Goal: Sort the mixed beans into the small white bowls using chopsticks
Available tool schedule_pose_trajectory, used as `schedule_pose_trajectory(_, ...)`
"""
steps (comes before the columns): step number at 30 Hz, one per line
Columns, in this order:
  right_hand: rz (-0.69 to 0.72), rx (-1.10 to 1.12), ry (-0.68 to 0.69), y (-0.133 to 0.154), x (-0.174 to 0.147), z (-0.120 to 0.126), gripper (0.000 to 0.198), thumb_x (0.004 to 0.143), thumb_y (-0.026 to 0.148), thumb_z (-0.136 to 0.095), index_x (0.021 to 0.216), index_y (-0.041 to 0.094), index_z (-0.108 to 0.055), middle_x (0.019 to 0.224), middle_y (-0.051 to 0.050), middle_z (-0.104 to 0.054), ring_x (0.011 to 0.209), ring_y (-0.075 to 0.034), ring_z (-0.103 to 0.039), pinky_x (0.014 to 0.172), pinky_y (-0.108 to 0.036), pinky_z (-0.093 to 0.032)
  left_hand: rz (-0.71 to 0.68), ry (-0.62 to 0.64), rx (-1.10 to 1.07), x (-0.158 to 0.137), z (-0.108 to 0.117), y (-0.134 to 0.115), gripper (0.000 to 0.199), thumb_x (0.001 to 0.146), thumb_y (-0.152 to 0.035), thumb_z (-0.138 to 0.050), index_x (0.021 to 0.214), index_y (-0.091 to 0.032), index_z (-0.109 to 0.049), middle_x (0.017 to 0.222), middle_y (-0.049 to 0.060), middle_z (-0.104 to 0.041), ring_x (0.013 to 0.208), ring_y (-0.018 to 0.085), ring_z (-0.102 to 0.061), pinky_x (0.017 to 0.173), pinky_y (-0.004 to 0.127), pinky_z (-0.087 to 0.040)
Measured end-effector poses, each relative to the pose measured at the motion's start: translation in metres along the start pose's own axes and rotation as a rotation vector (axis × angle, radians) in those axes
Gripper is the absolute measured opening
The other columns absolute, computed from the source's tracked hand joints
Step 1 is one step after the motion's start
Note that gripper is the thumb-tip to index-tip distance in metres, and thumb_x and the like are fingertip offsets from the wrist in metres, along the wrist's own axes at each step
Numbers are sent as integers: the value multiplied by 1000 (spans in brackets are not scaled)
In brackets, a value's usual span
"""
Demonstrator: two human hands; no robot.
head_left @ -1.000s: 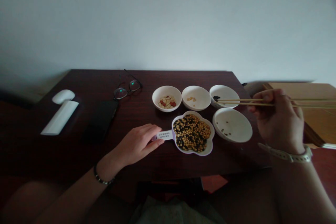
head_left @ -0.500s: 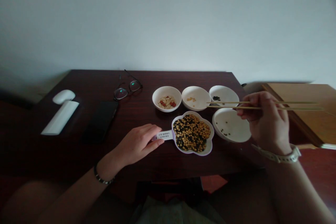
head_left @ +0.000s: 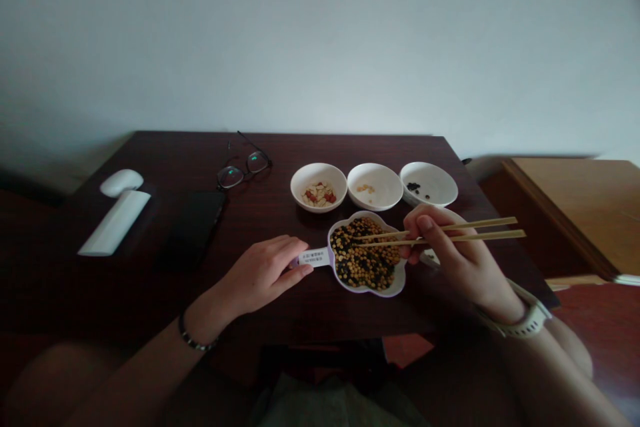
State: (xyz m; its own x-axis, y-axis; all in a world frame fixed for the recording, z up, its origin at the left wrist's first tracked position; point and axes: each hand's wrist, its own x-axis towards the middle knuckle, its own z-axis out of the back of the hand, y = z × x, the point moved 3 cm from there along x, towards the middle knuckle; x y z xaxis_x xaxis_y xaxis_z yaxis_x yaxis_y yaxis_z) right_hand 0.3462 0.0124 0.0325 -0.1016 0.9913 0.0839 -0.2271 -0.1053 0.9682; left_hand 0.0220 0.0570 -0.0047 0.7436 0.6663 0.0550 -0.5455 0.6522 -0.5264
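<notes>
My left hand [head_left: 270,270] is closed on the labelled handle of a flower-shaped dish [head_left: 399,280], which holds mixed yellow and dark beans [head_left: 365,257]. In my right hand [head_left: 457,260] is a pair of chopsticks [head_left: 470,230], their tips down at the beans in the dish. Behind the dish stand three white bowls in a row: the left bowl [head_left: 297,190] has pale and red pieces, the middle bowl [head_left: 387,197] a few yellow pieces, the right bowl [head_left: 443,190] some black ones. A fourth white bowl [head_left: 429,257] is mostly hidden under my right hand.
Glasses [head_left: 243,170] lie on the dark table [head_left: 190,153] left of the bowls. Further left are a dark flat object [head_left: 193,227], a white long case [head_left: 115,223] and a white rounded object [head_left: 121,182]. A lighter wooden surface [head_left: 580,207] stands at the right.
My right hand has come left and down with the chopsticks, from over the right-hand bowls to the beans in the dish, now covering most of the front right bowl. My left hand stays put.
</notes>
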Motion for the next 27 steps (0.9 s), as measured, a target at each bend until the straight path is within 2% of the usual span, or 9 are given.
schedule_pose_trajectory(7, 36, -68, -1, 0, 1, -3, 35, 116, 48, -51, 93, 24, -62, 78, -3, -71, 69, -19, -74, 61, -31, -61, -2, 0, 5, 0, 0, 0, 25, 114, -39, -53, 115, -18, -65, 103, 6, -70, 93, 23, -67, 82, 35, -49)
schedule_pose_trajectory(15, 9, 12, -35, 0, 1, 0, 36, 115, 49, -52, 90, 25, -61, 77, -2, -70, 69, -19, -70, 64, -31, -58, -2, 1, 6, 0, -1, 0, 25, 115, -40, -53, 115, -19, -65, 100, 5, -68, 91, 22, -66, 80, 34, -49)
schedule_pose_trajectory(22, -32, 252, -126, 6, 0, 9, 36, 114, 46, -56, 86, 23, -60, 82, -2, -63, 68, -17, -65, 60, -30, -53, 7, 14, 7, -1, -2, 2, 27, 115, -42, -51, 116, -19, -65, 104, 6, -70, 94, 23, -67, 83, 36, -49)
schedule_pose_trajectory(27, -62, 485, -192, 10, 3, 20, 37, 109, 42, -66, 79, 21, -60, 82, -2, -58, 62, -13, -59, 51, -25, -47, 8, 8, 7, -1, -1, 2, 26, 115, -42, -52, 115, -19, -65, 103, 6, -70, 94, 23, -67, 83, 36, -51)
